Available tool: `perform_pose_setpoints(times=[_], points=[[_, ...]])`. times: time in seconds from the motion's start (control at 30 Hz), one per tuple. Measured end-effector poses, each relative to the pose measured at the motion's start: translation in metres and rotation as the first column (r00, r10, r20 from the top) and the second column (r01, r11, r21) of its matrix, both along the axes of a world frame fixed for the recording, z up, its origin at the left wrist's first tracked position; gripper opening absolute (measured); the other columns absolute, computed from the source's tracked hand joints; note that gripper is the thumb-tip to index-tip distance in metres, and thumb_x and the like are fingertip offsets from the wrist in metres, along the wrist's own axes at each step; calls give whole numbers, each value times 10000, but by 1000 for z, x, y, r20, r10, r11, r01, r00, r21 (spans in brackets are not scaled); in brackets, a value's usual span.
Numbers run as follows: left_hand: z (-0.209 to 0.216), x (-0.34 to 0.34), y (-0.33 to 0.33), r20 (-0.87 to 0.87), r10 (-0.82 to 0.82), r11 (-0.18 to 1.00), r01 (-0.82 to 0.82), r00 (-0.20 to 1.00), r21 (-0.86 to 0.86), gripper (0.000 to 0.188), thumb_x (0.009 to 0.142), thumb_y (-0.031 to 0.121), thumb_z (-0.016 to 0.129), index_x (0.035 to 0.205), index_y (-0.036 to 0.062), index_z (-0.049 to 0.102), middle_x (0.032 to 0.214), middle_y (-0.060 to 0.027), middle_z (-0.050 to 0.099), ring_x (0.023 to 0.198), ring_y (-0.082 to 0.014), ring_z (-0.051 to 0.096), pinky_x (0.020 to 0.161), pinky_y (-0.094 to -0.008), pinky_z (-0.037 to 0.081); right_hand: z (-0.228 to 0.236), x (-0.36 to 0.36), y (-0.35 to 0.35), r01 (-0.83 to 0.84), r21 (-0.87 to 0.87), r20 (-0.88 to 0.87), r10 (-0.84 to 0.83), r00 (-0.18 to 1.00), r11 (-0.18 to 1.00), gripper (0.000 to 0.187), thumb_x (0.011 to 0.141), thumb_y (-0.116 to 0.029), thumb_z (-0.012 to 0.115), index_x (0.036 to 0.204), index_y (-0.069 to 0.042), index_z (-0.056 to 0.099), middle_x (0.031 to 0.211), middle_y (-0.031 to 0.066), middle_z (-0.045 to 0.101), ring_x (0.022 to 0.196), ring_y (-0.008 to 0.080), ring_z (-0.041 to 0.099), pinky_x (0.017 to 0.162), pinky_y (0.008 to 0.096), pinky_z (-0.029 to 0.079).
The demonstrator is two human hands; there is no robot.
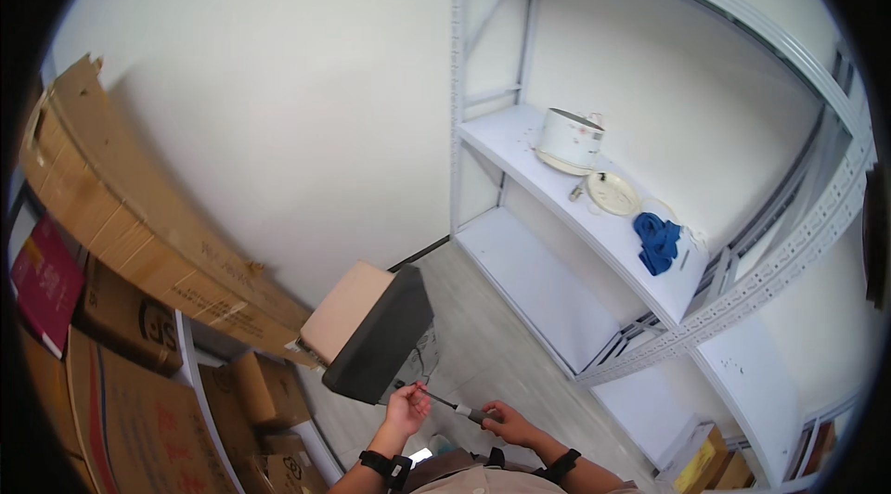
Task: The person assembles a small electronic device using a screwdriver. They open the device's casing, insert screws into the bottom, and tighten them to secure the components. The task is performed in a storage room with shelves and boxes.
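Head view: two bare hands were close together at the lower middle, just in front of the person's pale clothing (492, 481).
Right hand (509, 423): its fingers were curled around the dark handle of a screwdriver-like tool (475, 415).
Left hand (406, 409): its fingers were bent, the fingertips at the far end of the shaft; whether they gripped that end or a small piece, I could not tell.
Tool position: it slanted between the two hands, the thin shaft pointing up and left, a light collar below it.
Dark grey block (380, 341): it stood just beyond the left hand, with a tan box-like part (348, 308) against its left side.
Wrists: a black band (386, 466) circled the left one, another black band (562, 466) the right.
White rack (520, 149): its board bore a white drum-shaped container (570, 140), a cream round lid (613, 193) and a crumpled blue cloth (657, 243).
Left side: a long cardboard carton (139, 206) lay above other brown cartons (139, 410) and a maroon package (46, 271).
Floor (492, 346): grey, between block and rack.
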State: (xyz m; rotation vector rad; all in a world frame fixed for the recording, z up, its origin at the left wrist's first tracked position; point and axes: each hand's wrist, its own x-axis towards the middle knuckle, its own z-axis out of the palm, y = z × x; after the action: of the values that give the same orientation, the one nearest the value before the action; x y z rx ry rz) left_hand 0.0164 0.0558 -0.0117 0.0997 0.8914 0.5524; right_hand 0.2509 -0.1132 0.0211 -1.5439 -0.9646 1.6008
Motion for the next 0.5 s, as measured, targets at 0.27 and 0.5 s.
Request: perform_pose_setpoints(times=[0.27, 0.5], points=[[73, 136, -38, -58, -164, 969, 172, 985, 175, 191, 938, 217, 502, 995, 75, 618, 865, -21, 652, 692, -156, 636, 619, -291, 509, 24, 95, -75, 202, 89, -25, -201, 979, 975, 364, 908, -228, 611, 1216, -100, 467, 951, 33, 617, 810, 107, 526, 721, 261, 429], [128, 283, -110, -163, -333, 752, 366, 929, 548, 172, 924, 95, 580, 1072, 14, 611, 984, -84, 673, 785, -143, 659, 649, -229, 543, 81, 204, -174, 453, 166, -32, -455, 890, 876, 355, 895, -188, 634, 1208, -89, 499, 963, 40, 604, 849, 107, 534, 745, 266, 436]])
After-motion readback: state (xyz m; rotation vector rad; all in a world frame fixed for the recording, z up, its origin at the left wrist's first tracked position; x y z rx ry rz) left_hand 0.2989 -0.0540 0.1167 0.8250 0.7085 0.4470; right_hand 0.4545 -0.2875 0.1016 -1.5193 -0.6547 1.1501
